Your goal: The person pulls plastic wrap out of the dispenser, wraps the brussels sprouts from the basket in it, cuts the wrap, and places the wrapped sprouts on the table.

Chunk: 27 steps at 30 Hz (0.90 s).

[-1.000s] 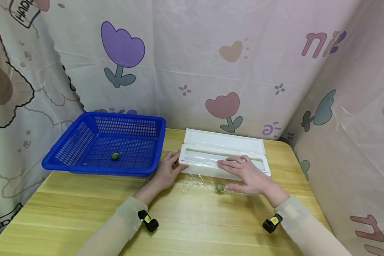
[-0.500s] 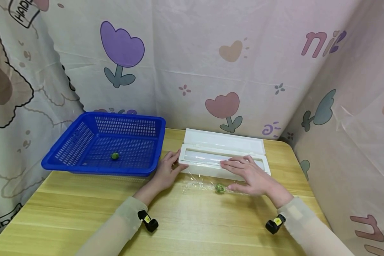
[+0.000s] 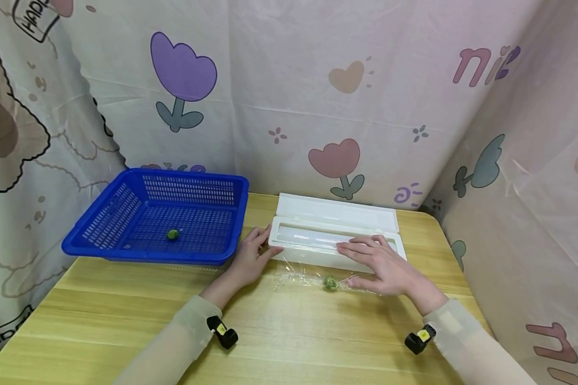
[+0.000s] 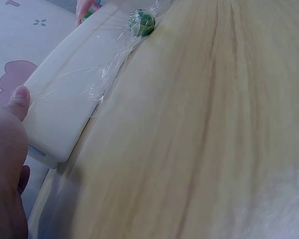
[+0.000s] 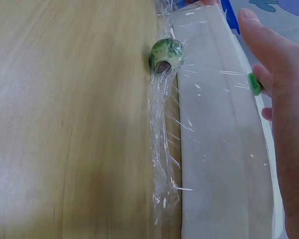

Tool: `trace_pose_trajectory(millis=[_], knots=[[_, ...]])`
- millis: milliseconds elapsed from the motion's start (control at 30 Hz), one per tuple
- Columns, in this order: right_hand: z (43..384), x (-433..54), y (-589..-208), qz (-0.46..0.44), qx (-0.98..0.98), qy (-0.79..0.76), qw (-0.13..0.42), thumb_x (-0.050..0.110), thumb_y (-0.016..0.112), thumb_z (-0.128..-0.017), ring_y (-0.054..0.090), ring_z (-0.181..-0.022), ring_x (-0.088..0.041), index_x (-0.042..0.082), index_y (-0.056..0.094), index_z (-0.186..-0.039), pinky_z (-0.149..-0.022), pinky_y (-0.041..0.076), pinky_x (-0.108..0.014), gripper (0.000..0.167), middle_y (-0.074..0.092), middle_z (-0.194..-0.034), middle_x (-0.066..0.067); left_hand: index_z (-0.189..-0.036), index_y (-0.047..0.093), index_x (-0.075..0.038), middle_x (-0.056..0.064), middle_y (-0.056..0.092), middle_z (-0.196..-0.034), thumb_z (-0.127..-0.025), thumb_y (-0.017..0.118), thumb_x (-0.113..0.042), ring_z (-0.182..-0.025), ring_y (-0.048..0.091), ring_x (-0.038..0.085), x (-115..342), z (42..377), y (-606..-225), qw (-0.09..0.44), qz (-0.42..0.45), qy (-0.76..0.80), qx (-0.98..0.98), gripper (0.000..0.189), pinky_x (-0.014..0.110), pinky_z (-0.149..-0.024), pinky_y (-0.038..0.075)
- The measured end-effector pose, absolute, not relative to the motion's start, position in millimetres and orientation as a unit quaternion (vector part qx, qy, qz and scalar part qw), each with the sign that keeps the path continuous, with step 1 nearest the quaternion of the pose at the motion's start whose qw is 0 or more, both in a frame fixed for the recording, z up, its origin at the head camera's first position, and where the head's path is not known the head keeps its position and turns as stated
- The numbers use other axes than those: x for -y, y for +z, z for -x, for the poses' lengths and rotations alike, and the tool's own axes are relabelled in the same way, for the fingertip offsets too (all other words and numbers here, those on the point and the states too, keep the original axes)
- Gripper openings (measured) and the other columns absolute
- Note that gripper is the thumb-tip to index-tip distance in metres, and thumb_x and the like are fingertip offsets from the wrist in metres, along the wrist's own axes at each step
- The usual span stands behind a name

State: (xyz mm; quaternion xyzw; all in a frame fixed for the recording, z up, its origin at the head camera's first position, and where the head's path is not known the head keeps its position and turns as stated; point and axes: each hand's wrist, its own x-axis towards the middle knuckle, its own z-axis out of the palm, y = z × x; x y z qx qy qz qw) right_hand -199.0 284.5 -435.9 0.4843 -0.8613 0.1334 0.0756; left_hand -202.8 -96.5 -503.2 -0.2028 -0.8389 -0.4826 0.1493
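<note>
A white cling film dispenser (image 3: 313, 258) lies on the table with its lid (image 3: 337, 211) raised and a roll of film inside. My left hand (image 3: 250, 259) holds its left end, thumb on the front face. Clear cling film (image 5: 162, 119) hangs over the front, crumpled around a Brussels sprout (image 3: 330, 283) by the dispenser's front edge. In the right wrist view the sprout (image 5: 167, 55) shows its cut stem end. The fingers of my right hand (image 3: 387, 267) lie fairly straight over the dispenser's front rim, fingertips against a small green slide cutter (image 5: 254, 83), thumb apart from them.
A blue plastic basket (image 3: 159, 255) stands at the left on the wooden table (image 3: 289, 342), with another Brussels sprout (image 3: 172, 235) inside. A printed curtain (image 3: 270, 80) encloses the back and sides, close behind the raised lid.
My right hand has slid a little to the right along the dispenser's front rim. The left hand, dispenser and wrapped sprout stay where they were.
</note>
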Motion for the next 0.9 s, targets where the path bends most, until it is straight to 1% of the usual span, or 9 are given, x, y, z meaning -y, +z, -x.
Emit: trace_pose_trajectory(millis=[333, 533, 667, 900], knots=[[195.2, -298.1, -434.9, -0.48, 0.862, 0.132, 0.09, 0.054, 0.074, -0.094, 0.047, -0.142, -0.031, 0.013, 0.053, -0.157, -0.107, 0.031, -0.054, 0.079, 0.051, -0.16, 0.002, -0.152, 0.047, 0.011, 0.002, 0.058, -0.107, -0.096, 0.08, -0.022, -0.091, 0.053, 0.017, 96.0, 203.2, -502.9, 0.145, 0.204, -0.477, 0.842, 0.073, 0.031, -0.078, 0.048], [191.3, -310.5, -434.0, -0.477, 0.862, 0.142, 0.098, 0.052, 0.076, -0.092, 0.049, -0.14, -0.033, 0.01, 0.054, -0.155, -0.106, 0.031, -0.054, 0.079, 0.053, -0.158, -0.002, -0.151, 0.047, 0.011, 0.002, 0.057, -0.105, -0.097, 0.08, -0.022, -0.09, 0.052, 0.017, 96.4, 202.7, -502.4, 0.149, 0.208, -0.475, 0.842, 0.072, 0.031, -0.077, 0.048], [189.0, -319.9, -435.0, -0.468, 0.866, 0.144, 0.101, 0.051, 0.077, -0.091, 0.049, -0.139, -0.034, 0.01, 0.056, -0.154, -0.108, 0.029, -0.055, 0.078, 0.054, -0.157, -0.002, -0.152, 0.047, 0.01, 0.002, 0.057, -0.105, -0.097, 0.079, -0.023, -0.089, 0.052, 0.018, 96.2, 203.0, -502.1, 0.141, 0.204, -0.476, 0.844, 0.072, 0.031, -0.076, 0.048], [185.9, -339.3, -437.6, -0.454, 0.871, 0.15, 0.109, 0.046, 0.081, -0.089, 0.049, -0.137, -0.034, 0.012, 0.058, -0.153, -0.101, 0.031, -0.051, 0.076, 0.056, -0.155, 0.0, -0.153, 0.046, 0.009, 0.003, 0.058, -0.107, -0.097, 0.079, -0.022, -0.09, 0.054, 0.017, 96.5, 203.0, -502.4, 0.143, 0.206, -0.48, 0.841, 0.072, 0.032, -0.076, 0.049]])
